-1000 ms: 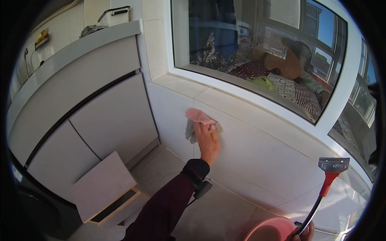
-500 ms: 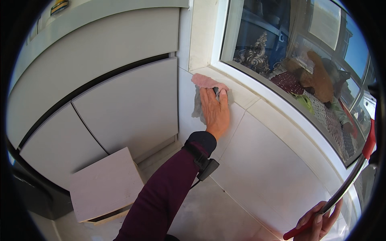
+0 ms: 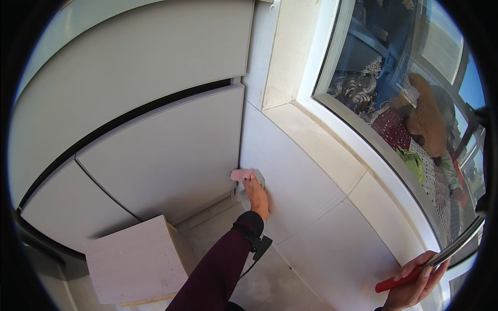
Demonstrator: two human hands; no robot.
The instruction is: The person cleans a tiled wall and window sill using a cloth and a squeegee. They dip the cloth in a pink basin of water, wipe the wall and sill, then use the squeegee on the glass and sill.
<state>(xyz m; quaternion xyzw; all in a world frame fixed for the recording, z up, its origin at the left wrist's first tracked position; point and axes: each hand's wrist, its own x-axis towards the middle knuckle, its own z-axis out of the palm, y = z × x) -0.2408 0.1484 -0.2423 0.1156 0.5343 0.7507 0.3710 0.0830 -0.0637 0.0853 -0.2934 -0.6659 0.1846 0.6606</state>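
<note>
The cloth [image 3: 241, 175] could snag on the edge of the cabinet door [image 3: 171, 150], as its pink end juts loose to the left of the left hand's [image 3: 257, 199] fingertips. Those fingers lie close together over it by the wall [image 3: 301, 181]; whether they also pinch it I cannot tell. The red-handled tool [image 3: 389, 284] could knock the window frame [image 3: 373, 159] if the right hand [image 3: 415, 287] swings, since its shaft [image 3: 455, 246] reaches well past the fingers (its far end cannot be made out). The cloth's long axis runs roughly sideways, pink end pointing left from the fingertips. The tool, gripped in the right hand's curled fingers, slants: butt lower left of them, shaft rising up and right.
</note>
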